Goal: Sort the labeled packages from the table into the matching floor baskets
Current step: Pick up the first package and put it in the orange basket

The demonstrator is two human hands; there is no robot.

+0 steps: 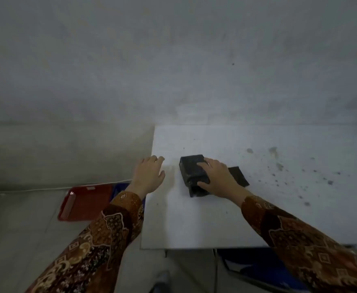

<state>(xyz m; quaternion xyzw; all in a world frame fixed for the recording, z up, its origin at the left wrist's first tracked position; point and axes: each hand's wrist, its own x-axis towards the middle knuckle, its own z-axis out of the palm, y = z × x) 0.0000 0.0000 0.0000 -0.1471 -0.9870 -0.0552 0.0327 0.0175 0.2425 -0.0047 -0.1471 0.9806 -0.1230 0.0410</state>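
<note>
Wrapped in dark, glossy plastic, the package (194,175) lies near the left end of the white table (268,208) (its label is not visible), with a second dark packet (239,176) just behind it. Beside the table, a red basket (84,204) sits on the grey floor. The right hand (216,178) clasps the package; the left hand (149,176) rests spread and empty.

No text is showing legibly anywhere. The black package (194,175) on the table (257,208) is showing no readable label. A pale tag on the red basket (84,203) at left is blurring beyond reading.
</note>
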